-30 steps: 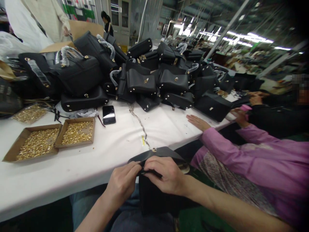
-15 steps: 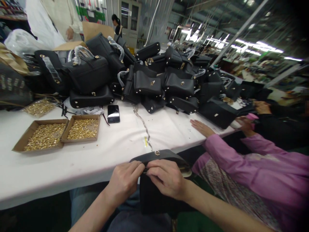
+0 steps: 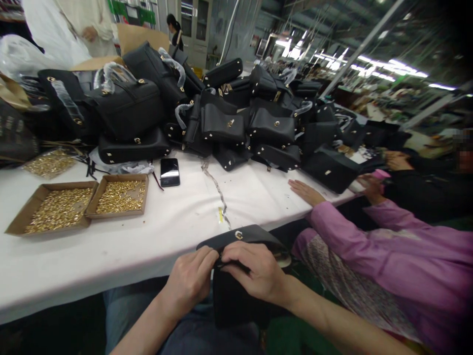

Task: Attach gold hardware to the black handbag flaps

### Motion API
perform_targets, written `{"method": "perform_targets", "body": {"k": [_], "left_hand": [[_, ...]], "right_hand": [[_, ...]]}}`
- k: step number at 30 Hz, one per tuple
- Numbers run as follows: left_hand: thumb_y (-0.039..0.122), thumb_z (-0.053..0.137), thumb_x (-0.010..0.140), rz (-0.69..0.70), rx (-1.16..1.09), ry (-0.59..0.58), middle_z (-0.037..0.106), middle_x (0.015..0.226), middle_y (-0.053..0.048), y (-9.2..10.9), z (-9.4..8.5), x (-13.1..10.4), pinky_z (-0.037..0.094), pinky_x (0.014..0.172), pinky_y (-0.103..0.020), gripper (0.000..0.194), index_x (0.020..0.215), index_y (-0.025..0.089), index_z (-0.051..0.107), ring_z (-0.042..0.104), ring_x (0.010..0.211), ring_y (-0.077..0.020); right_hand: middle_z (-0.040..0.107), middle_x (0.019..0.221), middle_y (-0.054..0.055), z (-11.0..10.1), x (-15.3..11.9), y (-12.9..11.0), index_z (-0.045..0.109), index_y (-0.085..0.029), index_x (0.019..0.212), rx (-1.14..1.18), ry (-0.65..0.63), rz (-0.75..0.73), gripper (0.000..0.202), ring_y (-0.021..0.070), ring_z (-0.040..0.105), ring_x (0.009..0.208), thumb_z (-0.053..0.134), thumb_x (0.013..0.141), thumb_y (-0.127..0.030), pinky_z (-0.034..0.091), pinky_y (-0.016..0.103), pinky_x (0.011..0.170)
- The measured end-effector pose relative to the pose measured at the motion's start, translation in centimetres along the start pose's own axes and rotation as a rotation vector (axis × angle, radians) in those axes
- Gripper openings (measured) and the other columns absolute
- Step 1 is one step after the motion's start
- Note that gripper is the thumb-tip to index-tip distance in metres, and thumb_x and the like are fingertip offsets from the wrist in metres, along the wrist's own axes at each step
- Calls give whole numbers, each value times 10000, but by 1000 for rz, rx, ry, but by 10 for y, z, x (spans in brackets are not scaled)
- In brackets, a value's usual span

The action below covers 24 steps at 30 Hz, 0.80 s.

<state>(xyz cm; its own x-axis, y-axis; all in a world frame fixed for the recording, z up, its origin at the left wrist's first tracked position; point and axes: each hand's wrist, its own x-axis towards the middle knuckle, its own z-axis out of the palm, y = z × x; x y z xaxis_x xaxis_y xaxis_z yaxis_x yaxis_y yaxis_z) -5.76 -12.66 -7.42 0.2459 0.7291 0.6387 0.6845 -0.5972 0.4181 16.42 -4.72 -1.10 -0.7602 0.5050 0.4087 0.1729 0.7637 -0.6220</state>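
Observation:
A black handbag rests against my lap at the table's front edge, its top part tilted up and showing a gold clasp. My left hand is closed on the left end of the bag's edge, thumb and fingers pinched together. Close beside it, my right hand grips the same edge with bent fingers. The fingertips of both hands nearly meet. Whatever small part lies between them is too hidden to make out.
Two cardboard trays of gold hardware stand left, near a phone and a plastic bag of hardware. Black handbags are piled along the back. At right, a co-worker's hand lies on the white table.
The whole view has shifted slightly, with the trays and piled bags now a little farther left. Both my hands keep their hold on the handbag, and the right fingers have moved slightly.

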Motion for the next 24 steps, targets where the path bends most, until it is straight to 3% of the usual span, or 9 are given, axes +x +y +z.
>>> {"method": "perform_targets", "body": {"k": [8,14,19,24], "left_hand": [[-21,490,1007,7,0,-6,762,1046,-129,2,-3,1,614,746,-339,352,1296,127,626,728,888,-229],[9,518,1018,81,35,-37,767,1227,-216,2,-7,-7,681,890,-394,322,1314,66,632,753,1124,-299],[8,551,1001,117,66,12,760,1294,-251,-2,3,-25,683,988,-432,393,1389,7,616,728,1246,-336],[9,544,1002,86,32,-24,753,1331,-254,-3,9,-32,673,1039,-452,408,1403,-9,621,709,1296,-351]], "right_hand": [[807,1177,89,-11,6,3,730,-225,1213,-49,40,-81,242,229,795,1052,844,1000,-206,661,345,945],[805,1145,85,-11,4,6,714,-214,1239,76,-79,-89,232,203,795,1033,756,1033,-114,651,304,889],[806,1130,95,-4,0,7,683,-209,1200,1,-86,-115,207,215,800,999,726,1025,-104,639,325,855],[793,1119,94,-1,-2,6,659,-217,1171,-51,-134,-118,210,223,783,975,675,1015,-77,622,352,837]]}}
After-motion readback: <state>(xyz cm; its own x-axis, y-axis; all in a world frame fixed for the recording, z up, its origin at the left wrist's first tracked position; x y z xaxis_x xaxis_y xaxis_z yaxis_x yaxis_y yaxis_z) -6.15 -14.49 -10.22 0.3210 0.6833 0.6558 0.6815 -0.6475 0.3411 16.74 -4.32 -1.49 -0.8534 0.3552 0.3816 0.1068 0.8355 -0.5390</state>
